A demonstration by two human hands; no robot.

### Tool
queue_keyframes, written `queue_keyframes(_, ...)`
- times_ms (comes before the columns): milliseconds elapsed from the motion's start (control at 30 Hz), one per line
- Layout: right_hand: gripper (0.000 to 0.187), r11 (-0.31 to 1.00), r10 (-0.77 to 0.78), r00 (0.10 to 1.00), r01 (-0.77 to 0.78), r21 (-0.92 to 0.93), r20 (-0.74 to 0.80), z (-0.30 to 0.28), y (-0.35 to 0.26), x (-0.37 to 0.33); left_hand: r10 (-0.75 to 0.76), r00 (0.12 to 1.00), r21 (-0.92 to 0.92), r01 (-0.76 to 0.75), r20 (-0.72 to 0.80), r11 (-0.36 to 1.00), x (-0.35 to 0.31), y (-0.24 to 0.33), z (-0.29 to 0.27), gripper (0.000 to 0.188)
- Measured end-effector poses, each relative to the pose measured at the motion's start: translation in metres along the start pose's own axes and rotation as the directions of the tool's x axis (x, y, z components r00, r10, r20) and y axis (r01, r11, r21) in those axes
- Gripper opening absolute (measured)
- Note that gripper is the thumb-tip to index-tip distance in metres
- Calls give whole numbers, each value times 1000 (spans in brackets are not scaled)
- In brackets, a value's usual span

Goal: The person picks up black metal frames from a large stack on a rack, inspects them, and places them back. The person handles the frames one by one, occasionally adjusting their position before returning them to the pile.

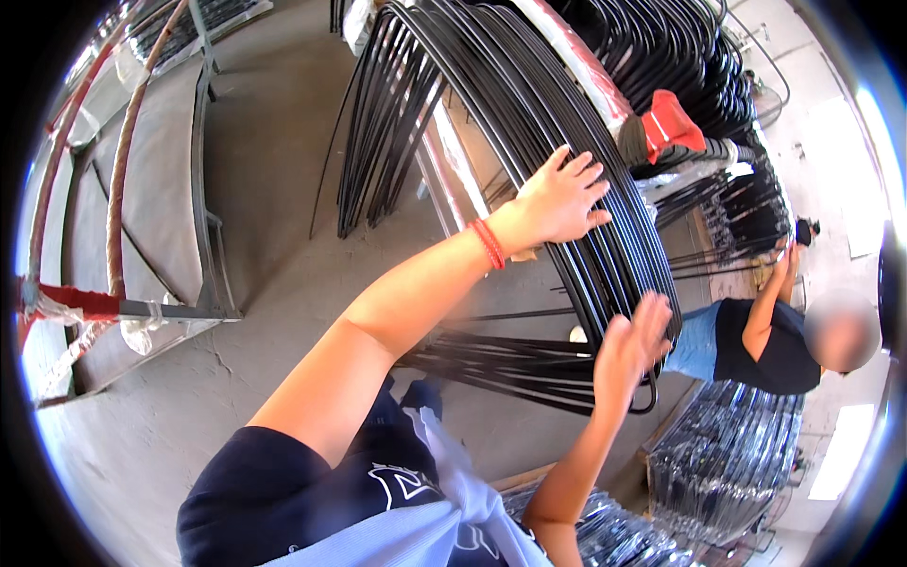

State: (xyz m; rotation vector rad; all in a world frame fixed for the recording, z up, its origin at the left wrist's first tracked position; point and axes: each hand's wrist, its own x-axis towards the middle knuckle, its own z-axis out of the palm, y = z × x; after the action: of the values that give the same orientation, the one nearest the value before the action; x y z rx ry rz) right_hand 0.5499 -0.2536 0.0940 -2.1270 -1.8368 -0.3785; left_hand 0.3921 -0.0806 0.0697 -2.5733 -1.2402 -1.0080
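Before you, the black tubes (510, 104) are lying in a long arched bundle; together they are looking heavy, springy and slippery, so holding several near their lower end is seeming safer. Right of the tubes, a co-worker (767, 345) is standing. Your hands are resting apart: the left hand (564, 197) is spreading over the tubes, the right hand (631, 352) is hovering loosely at their lower end; whether it is touching, I cannot tell.
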Motion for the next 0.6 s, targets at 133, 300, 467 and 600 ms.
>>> queue_keyframes(133, 56, 997, 33, 993, -24, -79, 112, 12, -5, 7, -1, 997, -41, 4, 72, 999, 5, 1, 0, 55)
queue_keyframes(300, 53, 996, 39, 995, -31, -87, 96, 13, -10, 13, -49, 972, -38, 59, 230, 998, 11, 0, -8, 57)
queue_keyframes(467, 49, 997, 35, 997, -30, -76, 72, 12, -10, 13, -69, 959, -8, 74, 274, 997, 12, 2, -9, 57)
queue_keyframes(600, 48, 997, 4, 1000, -3, -76, 13, 15, -5, 9, -33, 990, 14, 32, 139, 999, 11, 3, -2, 53)
